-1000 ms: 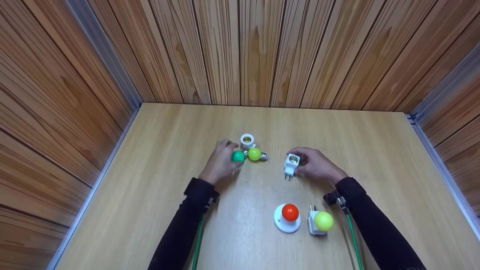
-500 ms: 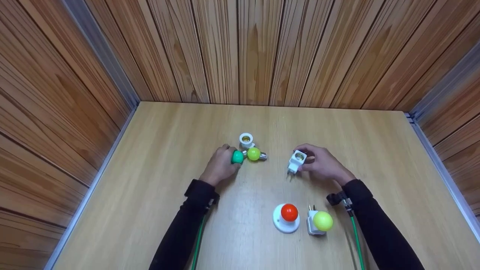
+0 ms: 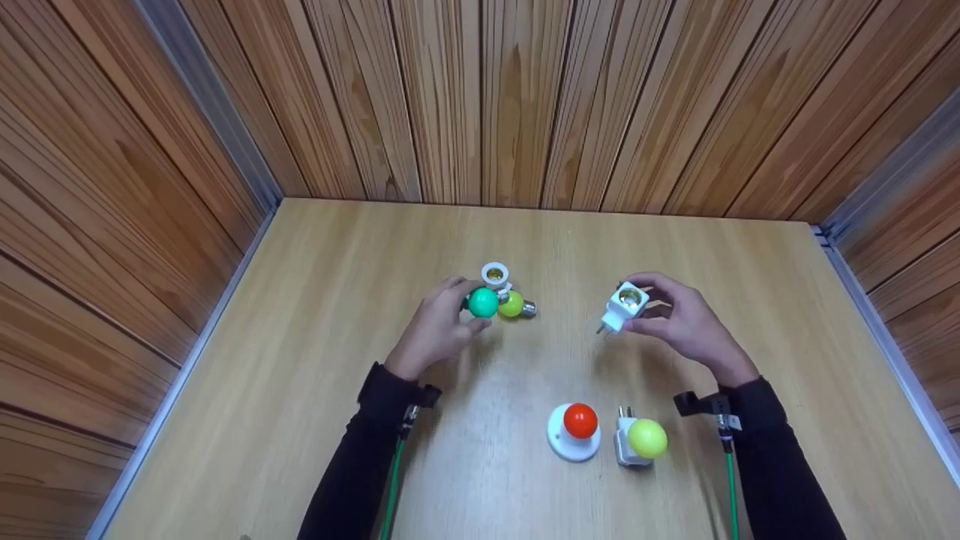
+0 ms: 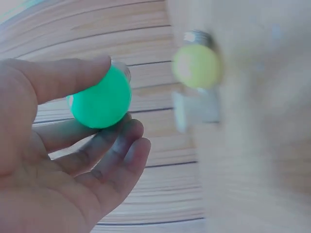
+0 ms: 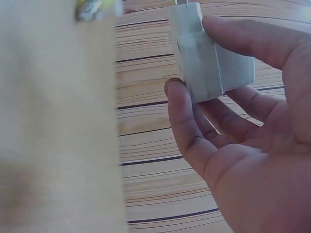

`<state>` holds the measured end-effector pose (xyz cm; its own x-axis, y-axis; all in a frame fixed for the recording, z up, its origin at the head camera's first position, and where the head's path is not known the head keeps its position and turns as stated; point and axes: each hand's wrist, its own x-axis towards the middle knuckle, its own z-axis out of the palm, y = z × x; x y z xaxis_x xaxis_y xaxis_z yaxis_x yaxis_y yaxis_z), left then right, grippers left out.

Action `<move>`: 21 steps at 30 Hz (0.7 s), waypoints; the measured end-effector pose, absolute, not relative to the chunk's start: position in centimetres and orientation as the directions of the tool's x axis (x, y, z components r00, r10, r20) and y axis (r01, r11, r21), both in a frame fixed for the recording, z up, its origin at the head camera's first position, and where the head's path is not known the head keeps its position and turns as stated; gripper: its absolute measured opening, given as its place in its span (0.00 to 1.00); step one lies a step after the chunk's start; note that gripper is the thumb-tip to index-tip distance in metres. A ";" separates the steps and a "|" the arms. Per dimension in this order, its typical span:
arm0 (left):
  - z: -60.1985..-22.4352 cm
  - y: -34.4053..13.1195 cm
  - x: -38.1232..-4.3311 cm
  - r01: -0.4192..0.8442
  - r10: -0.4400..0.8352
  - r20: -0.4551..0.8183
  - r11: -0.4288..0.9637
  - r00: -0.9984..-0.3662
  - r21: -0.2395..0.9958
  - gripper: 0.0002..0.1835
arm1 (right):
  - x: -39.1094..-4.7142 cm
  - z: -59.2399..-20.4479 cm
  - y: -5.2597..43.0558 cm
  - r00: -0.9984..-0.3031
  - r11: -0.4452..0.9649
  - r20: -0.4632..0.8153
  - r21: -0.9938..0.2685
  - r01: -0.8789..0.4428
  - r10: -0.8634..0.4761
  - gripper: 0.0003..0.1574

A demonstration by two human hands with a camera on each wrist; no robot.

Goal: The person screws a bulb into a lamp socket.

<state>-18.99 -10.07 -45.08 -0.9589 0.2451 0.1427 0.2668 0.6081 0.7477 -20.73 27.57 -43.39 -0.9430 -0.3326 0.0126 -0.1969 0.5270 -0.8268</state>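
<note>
My left hand (image 3: pixel 437 328) pinches a green light bulb (image 3: pixel 483 303) between thumb and fingers, above the table; the left wrist view shows the green bulb (image 4: pixel 102 99) with its metal base turned away. Close behind it on the table lie a yellow-green bulb (image 3: pixel 511 304) with its screw base pointing right and a white round lamp socket (image 3: pixel 495 275). My right hand (image 3: pixel 686 324) holds a white plug-in lamp socket (image 3: pixel 624 304), its opening facing up and its prongs pointing down left. In the right wrist view the thumb and fingers grip the socket's body (image 5: pixel 209 63).
Nearer the front of the table (image 3: pixel 300 420) a red bulb (image 3: pixel 580 421) stands in a round white base. Beside it, a yellow-green bulb (image 3: pixel 647 439) sits in a white plug socket (image 3: pixel 626 446). Wooden panel walls (image 3: pixel 510 105) enclose the back and sides.
My left hand has lifted the green bulb off the table beside the yellow-green one. The right hand has moved right and up with the white plug-in socket, tilting it.
</note>
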 end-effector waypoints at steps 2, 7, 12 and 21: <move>-44.0 -9.9 -18.2 0.309 0.261 0.187 0.582 -0.947 0.752 0.29 | -19.9 -42.4 27.4 -0.942 0.520 0.063 -0.821 -0.236 -0.328 0.37; -41.4 -9.5 -16.1 0.434 0.320 0.308 0.482 -0.896 0.761 0.29 | -17.4 -40.2 26.3 -0.913 0.475 0.226 -0.797 -0.373 -0.339 0.37; -39.5 -9.0 -14.4 0.506 0.364 0.381 0.361 -0.850 0.783 0.30 | -15.2 -38.9 24.7 -0.858 0.378 0.373 -0.782 -0.496 -0.355 0.39; -38.5 -8.6 -12.9 0.531 0.381 0.434 0.200 -0.816 0.824 0.28 | -13.1 -38.2 22.4 -0.797 0.194 0.528 -0.783 -0.590 -0.294 0.42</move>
